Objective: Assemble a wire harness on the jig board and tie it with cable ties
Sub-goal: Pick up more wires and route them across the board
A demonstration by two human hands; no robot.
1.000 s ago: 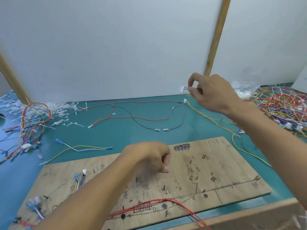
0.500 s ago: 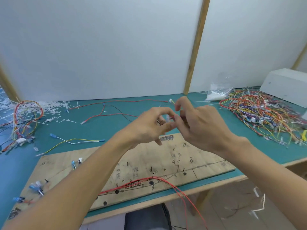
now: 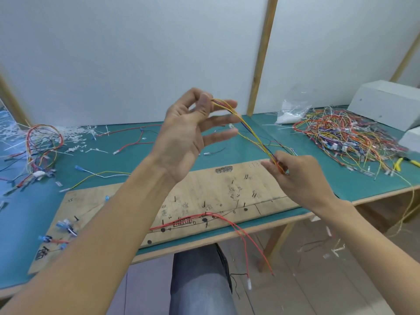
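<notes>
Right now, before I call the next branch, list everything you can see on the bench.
table: one, green top, under everything
jig board: one, bare wood, table's near edge
wire bundle: one, yellow, blue and orange, stretched in the air above the board
red wires: a few, red, along the board's front, ends hanging off the table
blue connectors: several, blue, board's left end
wire pile: one, multicoloured, table's right
looped harness: one, red and mixed, table's left
cable-tie offcuts: many, white, back left
plastic bag: one, clear, back right
hand tool: one, yellow handles, far right
boxes: two, white, far right
left hand: one, pinches the bundle's upper end
right hand: one, pinches its lower end
</notes>
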